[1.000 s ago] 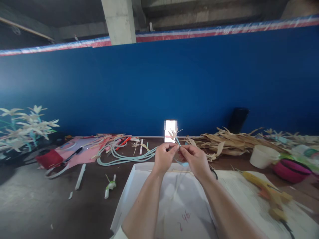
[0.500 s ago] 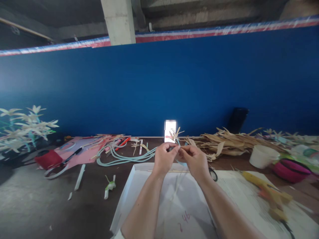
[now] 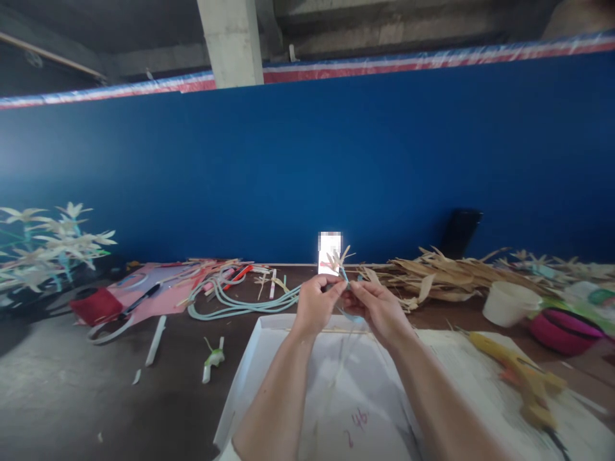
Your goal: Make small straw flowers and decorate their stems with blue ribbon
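A small husk flower (image 3: 340, 257) with narrow pale petals stands upright between my hands on a thin light-blue stem. My left hand (image 3: 314, 304) is closed, its thumb and forefinger pinching the stem just below the petals. Close against it, my right hand (image 3: 382, 314) pinches a light-blue strip (image 3: 350, 315) at the stem; part of the strip hangs in a loop below the fingers. The exact grip points are small and partly hidden by the fingertips. Under both forearms lies a shallow white box lid (image 3: 283, 358) with red handwriting on it.
Coiled light-blue tubing (image 3: 240, 314), a red tape roll (image 3: 96, 306) and pink paper (image 3: 158, 307) lie left. A lit phone (image 3: 329, 246) stands behind my hands. Dried husks (image 3: 446, 272), a white cup (image 3: 509, 303) and a yellow glue gun (image 3: 521, 371) are right. Finished flowers (image 3: 57, 237) stand far left.
My right hand has turned and shifted slightly right, its fingers lower, showing more of the light-blue stem. My left hand keeps its pinch and the flower stays nearly in place.
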### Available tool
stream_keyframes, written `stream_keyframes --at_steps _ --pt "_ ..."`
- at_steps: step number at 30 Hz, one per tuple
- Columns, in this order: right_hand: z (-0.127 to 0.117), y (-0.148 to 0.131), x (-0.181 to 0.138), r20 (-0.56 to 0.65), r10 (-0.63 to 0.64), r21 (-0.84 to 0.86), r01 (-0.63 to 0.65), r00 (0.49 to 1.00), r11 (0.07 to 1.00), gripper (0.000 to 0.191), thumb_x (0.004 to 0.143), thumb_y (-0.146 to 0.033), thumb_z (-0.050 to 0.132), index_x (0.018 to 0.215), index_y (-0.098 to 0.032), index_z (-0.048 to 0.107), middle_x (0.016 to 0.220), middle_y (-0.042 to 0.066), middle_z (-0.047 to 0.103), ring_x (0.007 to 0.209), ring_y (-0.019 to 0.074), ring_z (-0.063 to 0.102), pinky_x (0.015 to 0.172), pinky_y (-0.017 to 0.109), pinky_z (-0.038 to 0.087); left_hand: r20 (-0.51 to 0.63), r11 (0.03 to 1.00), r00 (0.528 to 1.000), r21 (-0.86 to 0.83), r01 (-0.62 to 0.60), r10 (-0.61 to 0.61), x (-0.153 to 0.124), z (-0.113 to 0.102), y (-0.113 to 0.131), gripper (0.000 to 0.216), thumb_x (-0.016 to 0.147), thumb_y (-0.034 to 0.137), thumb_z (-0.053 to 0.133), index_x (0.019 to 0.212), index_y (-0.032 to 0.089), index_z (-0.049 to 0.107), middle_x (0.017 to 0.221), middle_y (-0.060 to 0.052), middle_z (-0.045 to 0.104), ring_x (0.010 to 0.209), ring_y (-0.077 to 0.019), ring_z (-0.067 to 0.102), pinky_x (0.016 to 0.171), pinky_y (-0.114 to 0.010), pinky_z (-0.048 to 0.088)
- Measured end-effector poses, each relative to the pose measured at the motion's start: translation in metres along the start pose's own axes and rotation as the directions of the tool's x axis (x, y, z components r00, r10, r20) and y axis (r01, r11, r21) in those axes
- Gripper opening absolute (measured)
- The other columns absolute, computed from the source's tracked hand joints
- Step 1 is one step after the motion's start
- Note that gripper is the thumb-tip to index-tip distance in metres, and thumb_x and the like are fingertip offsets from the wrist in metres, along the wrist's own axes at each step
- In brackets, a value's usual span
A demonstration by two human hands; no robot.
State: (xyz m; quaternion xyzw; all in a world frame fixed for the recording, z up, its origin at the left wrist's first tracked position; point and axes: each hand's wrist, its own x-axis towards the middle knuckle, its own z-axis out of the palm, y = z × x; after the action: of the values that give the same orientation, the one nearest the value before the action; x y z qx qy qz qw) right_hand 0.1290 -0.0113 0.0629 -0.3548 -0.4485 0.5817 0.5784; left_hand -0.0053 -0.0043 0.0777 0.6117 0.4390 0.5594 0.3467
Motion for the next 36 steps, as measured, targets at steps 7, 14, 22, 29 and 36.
stream_keyframes --at_steps 7,14,22,29,36 --pt "-0.002 0.003 0.003 -0.036 -0.068 -0.054 0.066 0.997 0.996 0.027 0.065 -0.04 0.072 0.072 -0.015 0.065 0.063 0.001 0.06 0.056 0.01 0.052 0.056 0.025 0.048 -0.004 1.0 1.0 0.009 -0.009 0.009 0.0 -0.001 0.002 0.024 0.07 0.035 0.062 0.078 0.014 0.069 0.081 -0.006 0.069 0.076 -0.0171 0.06 0.073 -0.027 0.044" --pt "0.005 0.0 -0.003 -0.116 -0.215 -0.287 0.175 0.97 0.942 0.029 0.069 -0.044 0.065 0.075 -0.016 0.063 0.065 0.002 0.062 0.058 0.0138 0.056 0.058 0.029 0.051 -0.005 1.0 1.0 0.006 -0.006 0.006 -0.002 -0.002 0.004 0.024 0.071 0.035 0.06 0.078 0.014 0.07 0.08 -0.006 0.069 0.075 -0.0177 0.06 0.072 -0.028 0.044" --pt "0.004 0.0 -0.004 -0.124 -0.38 -0.481 0.28 0.916 0.831 0.025 0.075 -0.041 0.06 0.079 -0.017 0.064 0.068 0.004 0.065 0.058 0.0161 0.058 0.055 0.027 0.048 0.014 0.999 1.0 -0.02 0.028 -0.028 -0.004 0.003 0.007 0.025 0.07 0.035 0.061 0.082 0.015 0.07 0.081 -0.005 0.07 0.074 -0.0167 0.06 0.071 -0.026 0.044" --pt "0.004 0.002 -0.005 -0.152 -0.466 -0.575 0.305 0.872 0.759 0.023 0.077 -0.041 0.057 0.077 -0.019 0.062 0.064 0.002 0.063 0.058 0.0165 0.057 0.057 0.028 0.046 0.011 0.998 0.999 -0.027 0.052 -0.051 -0.002 0.007 0.01 0.024 0.07 0.034 0.061 0.08 0.014 0.071 0.077 -0.005 0.07 0.071 -0.0165 0.06 0.068 -0.026 0.045" --pt "0.001 0.007 -0.002 -0.157 -0.523 -0.679 0.293 0.838 0.673 0.023 0.078 -0.041 0.055 0.078 -0.019 0.063 0.067 0.003 0.063 0.062 0.0172 0.057 0.06 0.03 0.046 -0.027 0.993 0.993 -0.006 0.115 -0.115 0.003 0.013 0.0 0.025 0.067 0.037 0.063 0.075 0.015 0.071 0.072 -0.005 0.068 0.069 -0.0166 0.059 0.064 -0.026 0.043"
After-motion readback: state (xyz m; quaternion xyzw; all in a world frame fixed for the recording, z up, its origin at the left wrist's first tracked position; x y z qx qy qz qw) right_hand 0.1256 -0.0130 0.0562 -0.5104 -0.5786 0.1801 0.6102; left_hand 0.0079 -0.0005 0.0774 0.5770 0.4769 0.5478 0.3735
